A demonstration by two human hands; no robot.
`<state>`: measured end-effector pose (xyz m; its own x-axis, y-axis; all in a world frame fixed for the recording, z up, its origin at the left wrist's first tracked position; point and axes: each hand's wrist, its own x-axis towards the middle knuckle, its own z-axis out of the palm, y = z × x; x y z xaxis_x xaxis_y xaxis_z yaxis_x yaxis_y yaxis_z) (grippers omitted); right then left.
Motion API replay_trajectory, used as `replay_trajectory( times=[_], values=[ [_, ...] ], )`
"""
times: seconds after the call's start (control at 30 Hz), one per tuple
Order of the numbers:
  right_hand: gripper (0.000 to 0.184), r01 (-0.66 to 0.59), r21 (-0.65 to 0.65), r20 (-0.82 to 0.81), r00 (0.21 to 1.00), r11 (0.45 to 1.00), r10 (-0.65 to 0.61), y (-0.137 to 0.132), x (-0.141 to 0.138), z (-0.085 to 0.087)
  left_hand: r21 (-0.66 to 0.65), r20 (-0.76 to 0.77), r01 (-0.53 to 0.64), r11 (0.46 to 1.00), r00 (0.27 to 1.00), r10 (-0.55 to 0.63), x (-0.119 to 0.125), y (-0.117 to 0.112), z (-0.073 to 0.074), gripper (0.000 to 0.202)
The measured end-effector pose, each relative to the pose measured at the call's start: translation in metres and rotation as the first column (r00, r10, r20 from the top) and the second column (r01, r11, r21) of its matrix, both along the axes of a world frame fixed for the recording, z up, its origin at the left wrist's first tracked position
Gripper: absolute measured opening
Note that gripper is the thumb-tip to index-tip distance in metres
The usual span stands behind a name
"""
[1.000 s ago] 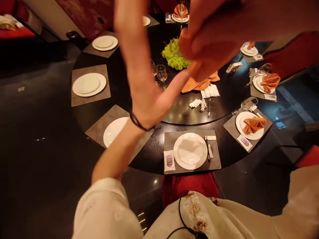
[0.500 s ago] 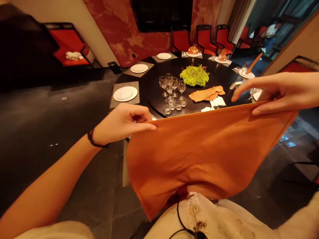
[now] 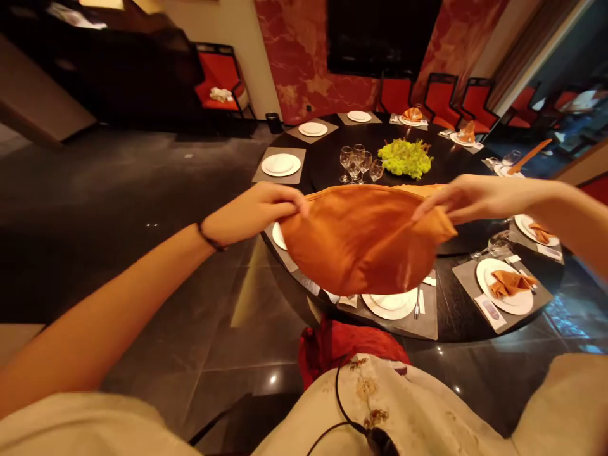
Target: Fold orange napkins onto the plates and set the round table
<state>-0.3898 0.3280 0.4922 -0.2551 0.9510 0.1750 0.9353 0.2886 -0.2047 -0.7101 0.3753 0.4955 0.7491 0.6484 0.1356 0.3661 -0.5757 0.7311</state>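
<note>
An orange cloth napkin [image 3: 356, 237] hangs in the air between my two hands, its lower part billowing in a rounded sag. My left hand [image 3: 270, 206] pinches its upper left edge between thumb and fingers. At the other side my right hand [image 3: 460, 197] grips the upper right part, where a corner folds over beside the fingers. Below the cloth, a white plate [image 3: 392, 305] on a grey placemat [image 3: 430, 326] is partly covered from view. Chopsticks [image 3: 417, 304] lie right of that plate.
The round black table [image 3: 449, 310] carries wine glasses [image 3: 354, 166], a green centrepiece [image 3: 406, 158] and plates around its rim. A setting with a folded orange napkin [image 3: 512, 283] is at the right. Red chairs [image 3: 441, 101] line the far side; a bin [image 3: 274, 122] stands on the floor.
The napkin has risen and bunched up, and my hands have come closer together. My right hand has moved left and down. More of the near table edge shows.
</note>
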Motion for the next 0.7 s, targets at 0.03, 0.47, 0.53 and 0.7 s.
replay_trajectory(
  times=[0.03, 0.47, 0.53, 0.7],
  values=[
    [0.031, -0.025, -0.003, 0.011, 1.000, 1.000, 0.025, -0.001, -0.003, 0.002, 0.002, -0.032, 0.008, 1.000, 0.999, -0.008, 0.018, -0.005, 0.005, 0.028],
    [0.046, -0.400, 0.068, 0.130, 0.912, 0.914, 0.390, 0.044, -0.042, -0.001, 0.427, -0.184, -0.123, 0.896, 0.958, 0.219, 0.035, -0.004, 0.007, 0.020],
    [0.044, -0.461, 0.062, 0.193, 0.876, 0.885, 0.442, 0.069, -0.026, -0.009, 0.457, -0.220, -0.134, 0.880, 0.941, 0.257, 0.008, 0.005, -0.002, 0.021],
    [0.024, -0.526, -0.158, 0.323, 0.772, 0.836, 0.547, 0.104, 0.003, -0.017, 0.434, -0.273, -0.190, 0.881, 0.904, 0.330, -0.047, 0.020, -0.029, 0.027]
  ],
)
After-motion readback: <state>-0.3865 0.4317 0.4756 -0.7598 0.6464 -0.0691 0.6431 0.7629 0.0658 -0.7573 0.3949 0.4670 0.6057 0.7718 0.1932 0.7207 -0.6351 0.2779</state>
